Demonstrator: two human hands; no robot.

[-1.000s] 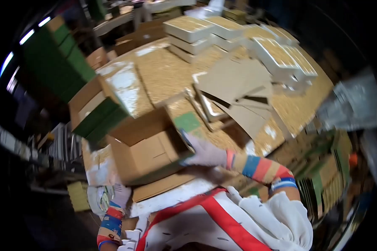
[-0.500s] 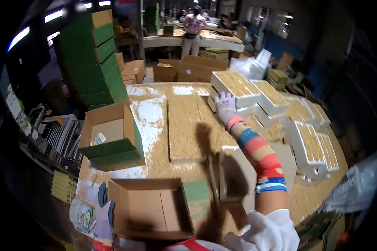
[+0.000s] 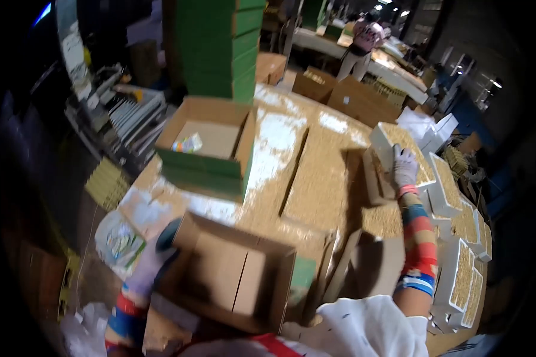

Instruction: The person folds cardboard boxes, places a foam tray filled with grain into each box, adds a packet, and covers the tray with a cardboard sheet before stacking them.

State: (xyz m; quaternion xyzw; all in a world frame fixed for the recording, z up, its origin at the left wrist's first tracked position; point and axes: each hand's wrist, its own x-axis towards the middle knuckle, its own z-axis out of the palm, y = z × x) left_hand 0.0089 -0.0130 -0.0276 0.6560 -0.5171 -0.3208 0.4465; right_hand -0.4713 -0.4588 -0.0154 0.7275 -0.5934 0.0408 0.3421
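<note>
My left hand [image 3: 152, 259], in a pale glove with dark fingertips, is closed at the left wall of an open cardboard box [image 3: 229, 271]; motion blurs its fingers. The box interior shows bare brown panels. On the right, my gloved right hand [image 3: 405, 166] grips the near side of a white tray [image 3: 387, 143] filled with tan granular material. Its fingers lie over the rim, and its thumb is hidden. Just below that hand stands a tan-coated block [image 3: 378, 178]. A wide slab [image 3: 318, 178] of the same tan material lies between the hands.
A green open box [image 3: 202, 172] with a small packet inside stands at the far left of the table. Green boxes [image 3: 220, 53] are stacked behind it. More filled white trays [image 3: 455, 279] line the right side. A clear plastic tub [image 3: 116, 238] sits at left. A person [image 3: 363, 44] stands far back.
The view has turned left, shifting everything rightward. My left hand has come against the cardboard box's wall. My right hand has moved along the white tray from its left corner to its near side.
</note>
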